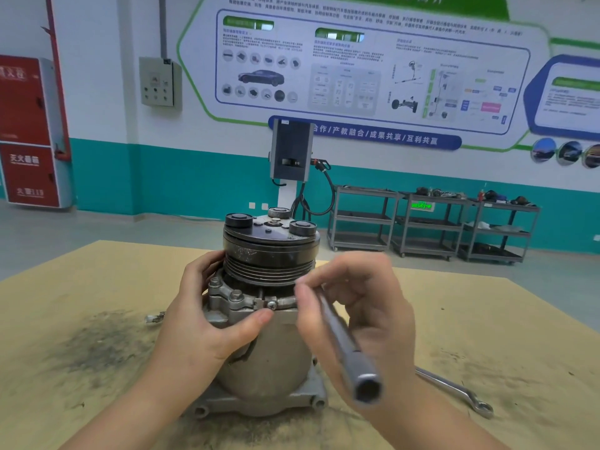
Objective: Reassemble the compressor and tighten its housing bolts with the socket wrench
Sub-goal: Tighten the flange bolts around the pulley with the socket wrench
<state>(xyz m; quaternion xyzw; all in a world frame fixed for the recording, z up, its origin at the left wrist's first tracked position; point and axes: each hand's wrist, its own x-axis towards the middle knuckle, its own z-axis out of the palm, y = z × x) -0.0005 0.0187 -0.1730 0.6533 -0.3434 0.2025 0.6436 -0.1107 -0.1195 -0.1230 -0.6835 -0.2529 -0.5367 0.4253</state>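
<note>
A grey compressor [269,358] stands upright on the table, its black grooved pulley [271,251] on top. My left hand [207,316] grips the housing's left side just under the pulley, thumb lying below a flange bolt [236,295]. My right hand [360,306] holds a long metal socket wrench [344,345] by its shaft. The hollow socket end points toward me, and the far end sits near the flange beside the pulley. The wrench and right hand are blurred.
The table [97,306] is covered in tan board with dark grime patches. A ring spanner [454,389] lies at the right of the compressor. A small metal part [155,318] lies at its left. Grey tool carts [431,222] stand by the far wall.
</note>
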